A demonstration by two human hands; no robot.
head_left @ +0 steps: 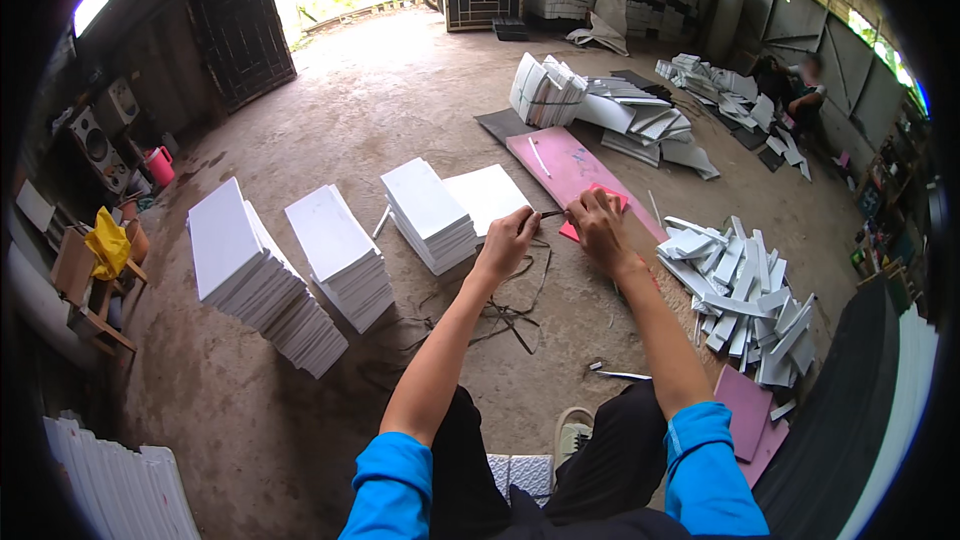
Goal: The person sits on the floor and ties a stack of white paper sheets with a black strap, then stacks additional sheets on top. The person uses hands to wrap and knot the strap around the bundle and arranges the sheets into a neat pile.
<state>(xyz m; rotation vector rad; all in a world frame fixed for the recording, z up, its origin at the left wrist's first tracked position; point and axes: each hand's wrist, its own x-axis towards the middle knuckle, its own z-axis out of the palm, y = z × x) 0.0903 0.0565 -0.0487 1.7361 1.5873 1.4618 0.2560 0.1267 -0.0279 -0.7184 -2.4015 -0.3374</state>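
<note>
Both arms reach forward, and a thin dark strap (552, 213) runs between my two hands. My left hand (508, 243) has its fingers closed on one end of the strap. My right hand (598, 230) pinches the other end, above a small bright red-pink piece (613, 196) on a long pink board (570, 162). Below and between my arms, loose dark straps (513, 315) lie tangled on the concrete floor. A flat white sheet (490, 190) lies just beyond my left hand. Beside it stands a stack of white sheets (428, 205).
Two more white stacks (335, 240) (240, 250) stand at left. White offcuts (745, 285) are heaped at right. A slim knife-like tool (622, 374) lies by my knee. Farther off are a strapped white bundle (547, 90) and a seated person (806, 95) among white pieces.
</note>
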